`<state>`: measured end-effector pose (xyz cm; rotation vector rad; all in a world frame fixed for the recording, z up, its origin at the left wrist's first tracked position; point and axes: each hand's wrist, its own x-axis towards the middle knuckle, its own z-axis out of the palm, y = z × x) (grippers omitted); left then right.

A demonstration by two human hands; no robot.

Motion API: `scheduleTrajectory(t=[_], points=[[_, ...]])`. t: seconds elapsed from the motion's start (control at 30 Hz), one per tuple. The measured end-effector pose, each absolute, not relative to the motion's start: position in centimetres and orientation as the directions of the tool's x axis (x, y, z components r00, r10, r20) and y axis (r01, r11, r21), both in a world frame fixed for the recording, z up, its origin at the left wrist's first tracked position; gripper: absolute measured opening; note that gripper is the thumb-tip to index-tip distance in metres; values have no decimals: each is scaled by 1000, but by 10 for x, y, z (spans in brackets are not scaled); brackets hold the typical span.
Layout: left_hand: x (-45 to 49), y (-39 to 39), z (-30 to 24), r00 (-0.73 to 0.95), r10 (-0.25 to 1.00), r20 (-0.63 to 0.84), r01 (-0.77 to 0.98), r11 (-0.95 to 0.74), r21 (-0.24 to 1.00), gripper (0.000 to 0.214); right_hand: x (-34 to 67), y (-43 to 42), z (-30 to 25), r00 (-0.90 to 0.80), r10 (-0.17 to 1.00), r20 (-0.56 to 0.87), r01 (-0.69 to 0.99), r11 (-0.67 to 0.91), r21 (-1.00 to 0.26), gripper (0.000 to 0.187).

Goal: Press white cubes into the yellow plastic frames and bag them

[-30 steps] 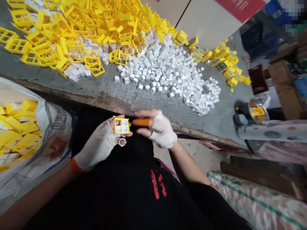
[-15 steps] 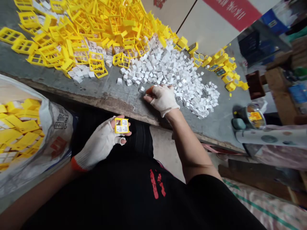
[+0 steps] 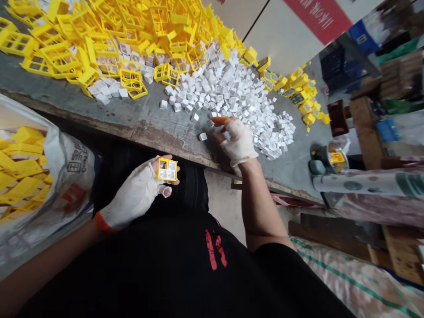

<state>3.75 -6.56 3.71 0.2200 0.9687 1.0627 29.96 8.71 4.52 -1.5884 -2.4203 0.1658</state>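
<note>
My left hand (image 3: 139,190), in a white fingerless work glove, holds a small yellow four-compartment frame (image 3: 167,169) in front of my body. White cubes sit in three of its compartments; the upper left one has none. Over the grey table, my right hand (image 3: 239,139) wears a similar glove and has an orange covering on one finger. Its fingers are apart and slightly blurred, beside a heap of small white cubes (image 3: 228,88). One loose cube (image 3: 202,137) lies to the left of the thumb, and another is close to the orange fingertip.
A large heap of yellow frames (image 3: 132,26) covers the table's far left. More yellow pieces (image 3: 306,95) lie at the right, near a metal container (image 3: 342,165). A white sack (image 3: 71,172) filled with yellow parts stands at my left, below the table edge (image 3: 149,137).
My right hand has drawn back slightly to the right and nearer the table edge. A loose cube now shows left of it. My left hand still holds the frame.
</note>
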Motion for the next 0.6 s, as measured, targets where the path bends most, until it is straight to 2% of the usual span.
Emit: scheduleTrajectory(t=[0.07, 0.17, 0.23, 0.37, 0.53, 0.6], points=[[40, -65, 36, 140, 821, -553, -641, 501, 582, 19, 298, 87, 43, -493, 866, 86, 842, 499, -204, 41], [44, -65, 34, 146, 828, -542, -656, 491, 573, 19, 290, 80, 41, -535, 844, 20, 825, 528, -201, 27], [46, -66, 33, 154, 828, -539, -670, 489, 559, 20, 283, 67, 42, -550, 831, 76, 796, 550, -251, 24], [49, -67, 33, 191, 820, -540, -681, 507, 529, 19, 263, 30, 49, -659, 724, 202, 635, 680, -365, 38], [52, -67, 41, 261, 828, -496, -638, 534, 556, 25, 233, 4, 54, -761, 629, 156, 539, 748, -388, 40], [50, -67, 38, 247, 827, -505, -594, 541, 596, 20, 227, 3, 51, -787, 604, 126, 531, 767, -361, 35]])
